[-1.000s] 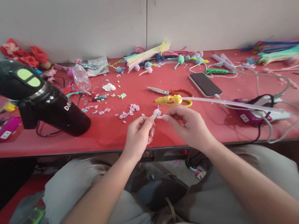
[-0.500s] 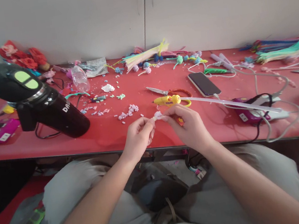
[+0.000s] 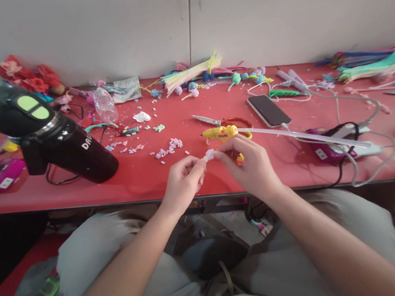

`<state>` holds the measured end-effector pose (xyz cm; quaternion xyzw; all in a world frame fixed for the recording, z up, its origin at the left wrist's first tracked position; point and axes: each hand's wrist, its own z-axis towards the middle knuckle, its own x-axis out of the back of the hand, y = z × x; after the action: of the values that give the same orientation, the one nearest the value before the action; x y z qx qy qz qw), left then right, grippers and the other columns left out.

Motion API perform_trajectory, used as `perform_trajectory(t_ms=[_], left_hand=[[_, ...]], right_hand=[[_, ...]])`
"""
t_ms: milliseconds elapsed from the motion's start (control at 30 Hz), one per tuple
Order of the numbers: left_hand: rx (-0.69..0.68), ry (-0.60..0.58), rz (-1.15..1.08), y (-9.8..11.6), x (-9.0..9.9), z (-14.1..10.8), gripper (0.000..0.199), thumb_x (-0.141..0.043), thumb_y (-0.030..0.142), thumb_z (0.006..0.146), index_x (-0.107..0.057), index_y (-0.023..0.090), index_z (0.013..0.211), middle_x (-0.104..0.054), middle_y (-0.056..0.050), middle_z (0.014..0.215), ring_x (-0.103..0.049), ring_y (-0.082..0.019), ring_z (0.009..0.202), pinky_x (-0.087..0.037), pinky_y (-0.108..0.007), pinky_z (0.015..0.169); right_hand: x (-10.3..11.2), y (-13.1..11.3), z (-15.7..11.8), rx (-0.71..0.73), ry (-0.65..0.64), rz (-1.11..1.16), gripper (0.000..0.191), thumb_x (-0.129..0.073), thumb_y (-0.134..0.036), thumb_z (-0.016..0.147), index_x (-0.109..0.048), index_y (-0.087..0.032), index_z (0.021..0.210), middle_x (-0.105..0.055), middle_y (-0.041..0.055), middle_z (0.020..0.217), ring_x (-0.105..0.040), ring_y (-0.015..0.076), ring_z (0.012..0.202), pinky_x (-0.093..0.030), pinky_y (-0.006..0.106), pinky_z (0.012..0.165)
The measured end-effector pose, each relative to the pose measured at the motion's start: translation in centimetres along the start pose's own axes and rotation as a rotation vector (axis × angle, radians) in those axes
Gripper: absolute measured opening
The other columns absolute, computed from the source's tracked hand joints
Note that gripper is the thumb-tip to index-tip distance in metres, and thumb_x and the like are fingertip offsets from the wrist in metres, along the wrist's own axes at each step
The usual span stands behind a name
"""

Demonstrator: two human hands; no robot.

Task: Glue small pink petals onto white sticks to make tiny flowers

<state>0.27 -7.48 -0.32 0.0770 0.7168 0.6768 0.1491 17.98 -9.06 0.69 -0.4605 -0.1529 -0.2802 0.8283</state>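
Red tabletop [image 3: 143, 177] is backed by a pale wall [image 3: 275, 16] and strewn with craft scraps. At the near edge, a small lilac piece [image 3: 209, 154] is held at its left end in a narrow pinch by the left hand [image 3: 186, 176]. Its long axis is laid roughly crosswise, from the left fingertips toward those of the right hand [image 3: 252, 165]. The right fingertips are brought close together at its other end; whether it is gripped there cannot be told. By the left hand it is more plainly supported.

Just beyond the grip, a yellow glue gun [image 3: 219, 133] is set with its nozzle pointed left. Its glue stick [image 3: 308, 136] is stretched out to the right, past the right hand, so that side is the more obstructed. Behind the gun are placed scissors [image 3: 208, 120]; farther right, a phone [image 3: 269, 110] is laid near a purple power block [image 3: 323, 146]. Pale pellets [image 3: 171, 147] are scattered beyond the left hand. Well to the left of the grip, a black tumbler [image 3: 77, 151] is seen.
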Motion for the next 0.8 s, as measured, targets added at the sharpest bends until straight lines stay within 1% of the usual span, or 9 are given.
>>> perform_trajectory(t_ms=[133,267,333,533,800], left_hand=[[0.001,0.005,0.011,0.17,0.06,-0.06,0.032,-0.067,0.038,0.094,-0.056,0.018,0.07,-0.047,0.005,0.055,-0.04,-0.006,0.047,-0.03,-0.021,0.044],[-0.007,0.01,0.002,0.26,0.15,-0.08,0.034,-0.068,0.038,0.094,-0.056,0.018,0.07,-0.047,0.005,0.055,-0.04,-0.006,0.046,-0.03,-0.02,0.044],[-0.003,0.011,0.001,0.2,0.19,-0.08,0.034,-0.068,0.039,0.094,-0.056,0.018,0.07,-0.047,0.005,0.054,-0.04,-0.006,0.046,-0.03,-0.02,0.044],[-0.014,-0.002,-0.006,-0.03,0.19,-0.03,0.035,-0.068,0.04,0.094,-0.056,0.018,0.069,-0.047,0.005,0.054,-0.04,-0.006,0.046,-0.03,-0.021,0.044],[-0.022,-0.013,0.007,0.06,0.12,-0.09,0.034,-0.068,0.039,0.095,-0.056,0.018,0.07,-0.046,0.005,0.055,-0.039,-0.007,0.047,-0.029,-0.021,0.044]], right_hand=[[0.04,0.08,0.04,-0.021,0.035,0.036,0.013,-0.065,-0.024,0.093,-0.064,-0.021,0.08,-0.063,0.0007,0.075,-0.052,0.0141,0.064,-0.045,0.03,0.061],[0.34,-0.04,0.05,-0.02,0.043,0.066,0.009,-0.064,-0.023,0.092,-0.065,-0.021,0.084,-0.065,0.001,0.077,-0.055,0.0143,0.067,-0.046,0.03,0.063],[0.44,-0.16,0.03,0.001,0.039,0.074,0.006,-0.066,-0.021,0.091,-0.066,-0.021,0.085,-0.066,0.0012,0.079,-0.057,0.0144,0.068,-0.047,0.03,0.063],[0.0,-0.25,-0.2,0.168,0.075,0.039,0.006,-0.069,-0.016,0.089,-0.069,-0.022,0.087,-0.07,0.0025,0.086,-0.06,0.0149,0.072,-0.05,0.03,0.064],[-0.19,-0.15,-0.29,0.151,0.061,0.037,0.008,-0.067,-0.014,0.091,-0.07,-0.021,0.088,-0.07,0.0029,0.084,-0.061,0.0148,0.071,-0.051,0.03,0.063]])
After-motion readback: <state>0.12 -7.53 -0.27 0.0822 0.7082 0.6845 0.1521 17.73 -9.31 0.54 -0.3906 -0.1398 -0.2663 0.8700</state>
